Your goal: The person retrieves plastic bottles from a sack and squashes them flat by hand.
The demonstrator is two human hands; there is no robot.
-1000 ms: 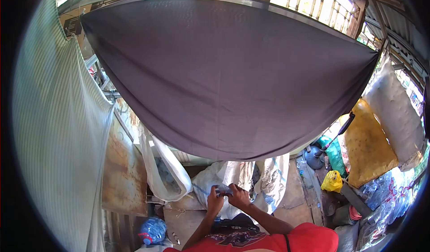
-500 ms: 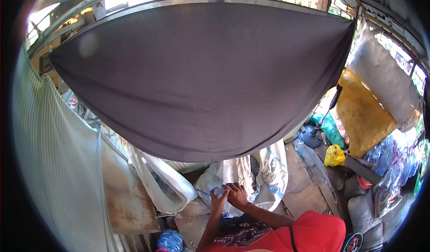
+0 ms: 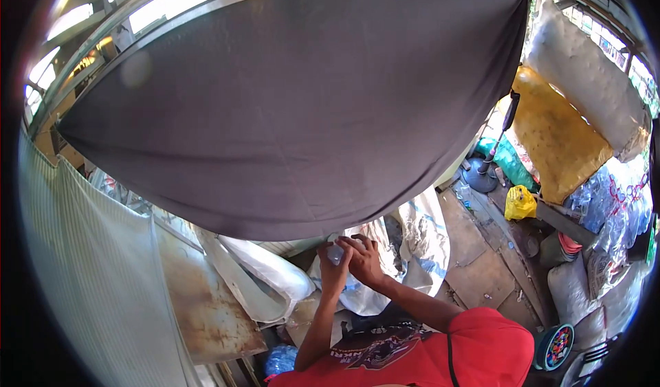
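Observation:
My left hand (image 3: pixel 333 269) is closed around a small clear plastic bottle (image 3: pixel 335 252), raised in front of my chest just under the lower edge of a dark hanging cloth (image 3: pixel 295 112). Touching it from the right is my right hand (image 3: pixel 364 259), its fingers bent over the bottle's upper part. Whether those fingers grip the bottle is too small to tell. Behind and below both hands lie open white sacks (image 3: pixel 423 239) with crumpled material inside.
A yellow bag (image 3: pixel 520 203), a blue round jug (image 3: pixel 479 175) and stuffed sacks (image 3: pixel 584 71) stand at the right. A bucket of colourful caps (image 3: pixel 557 346) is at lower right. Left are a striped curtain (image 3: pixel 103 263) and a rusty sheet (image 3: pixel 206 297).
The view has turned to the right, bringing the bucket of caps into sight. Both hands have risen with the bottle, close to the cloth's lower edge.

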